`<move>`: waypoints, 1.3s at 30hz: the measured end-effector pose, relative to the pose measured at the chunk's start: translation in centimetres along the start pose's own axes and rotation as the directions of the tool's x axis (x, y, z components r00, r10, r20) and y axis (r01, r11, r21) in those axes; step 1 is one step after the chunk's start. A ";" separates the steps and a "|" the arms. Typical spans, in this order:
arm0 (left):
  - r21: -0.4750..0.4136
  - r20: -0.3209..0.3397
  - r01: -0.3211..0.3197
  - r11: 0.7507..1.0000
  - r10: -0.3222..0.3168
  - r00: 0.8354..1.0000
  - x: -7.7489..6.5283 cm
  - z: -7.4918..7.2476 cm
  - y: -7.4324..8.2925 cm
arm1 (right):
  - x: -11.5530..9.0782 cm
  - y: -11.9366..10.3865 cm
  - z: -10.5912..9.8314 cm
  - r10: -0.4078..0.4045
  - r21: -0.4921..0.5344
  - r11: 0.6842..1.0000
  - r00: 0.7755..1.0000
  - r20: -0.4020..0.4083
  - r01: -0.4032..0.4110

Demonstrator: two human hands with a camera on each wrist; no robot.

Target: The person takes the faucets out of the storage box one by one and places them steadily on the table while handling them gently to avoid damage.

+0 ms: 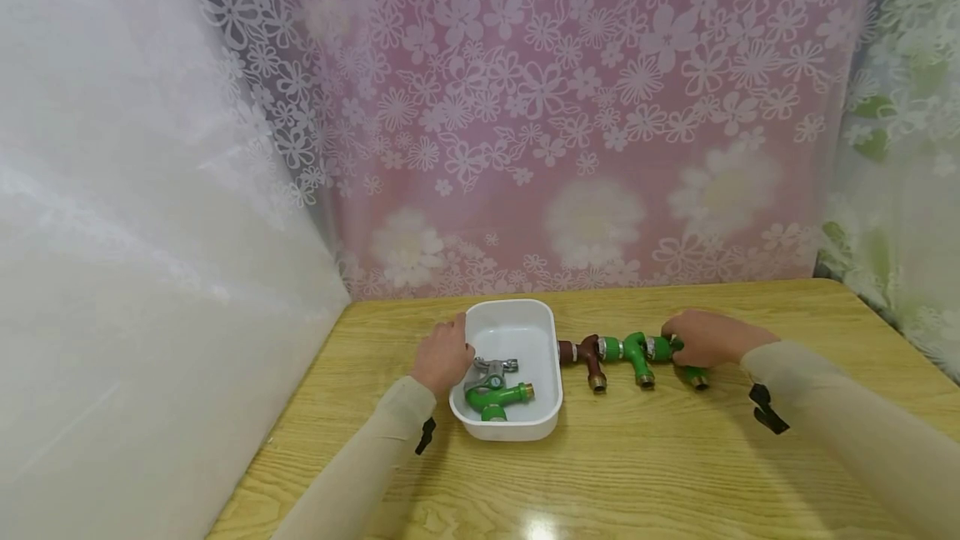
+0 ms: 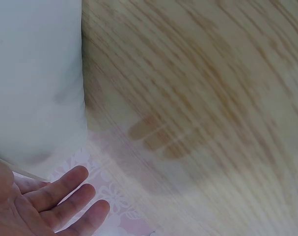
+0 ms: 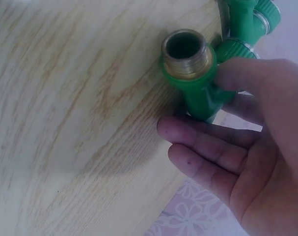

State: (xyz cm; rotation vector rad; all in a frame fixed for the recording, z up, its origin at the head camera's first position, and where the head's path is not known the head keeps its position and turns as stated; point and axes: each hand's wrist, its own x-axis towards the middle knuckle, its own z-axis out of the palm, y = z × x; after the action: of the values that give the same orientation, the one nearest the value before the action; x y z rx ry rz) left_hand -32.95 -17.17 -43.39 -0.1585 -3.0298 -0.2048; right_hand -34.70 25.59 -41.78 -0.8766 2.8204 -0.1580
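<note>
A white plastic basin (image 1: 517,432) stands on the table, holding a green tap (image 1: 498,397) and a silver-grey tap (image 1: 493,373). My left hand (image 1: 444,355) grips its left rim; in the left wrist view several fingers of that hand (image 2: 45,206) stretch along the outside of the wall. Right of the basin lie a brown tap (image 1: 591,361) and a green tap (image 1: 639,357) in a row. At the row's right end my right hand (image 1: 708,338) holds another green tap (image 1: 697,377), whose threaded brass mouth (image 3: 187,54) shows in the right wrist view. The hand partly hides its body.
The wood-grain table (image 1: 600,473) reaches back to a pink flowered curtain (image 1: 585,148). A pale sheet (image 1: 150,232) hangs along the left side, and a green-flowered one (image 1: 892,190) on the right. The basin's right wall stands close to the brown tap.
</note>
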 end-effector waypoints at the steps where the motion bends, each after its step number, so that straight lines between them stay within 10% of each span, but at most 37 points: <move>1: 0.002 -0.002 0.001 1.000 -0.001 1.000 0.0 0.0 0.0 | 0.0 0.0 0.0 -0.004 -0.001 1.000 1.000 -0.001 0.004; 39: 0.005 0.000 0.009 1.000 -0.009 1.000 0.1 0.0 0.0 | 0.3 0.0 0.2 0.015 -0.025 1.000 1.000 0.012 -0.015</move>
State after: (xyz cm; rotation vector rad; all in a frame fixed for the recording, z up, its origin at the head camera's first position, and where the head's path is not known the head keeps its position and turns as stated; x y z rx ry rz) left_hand -33.00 -17.12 -43.38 -0.1438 -3.0310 -0.1978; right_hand -34.92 25.45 -41.98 -0.8582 2.8226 -0.1155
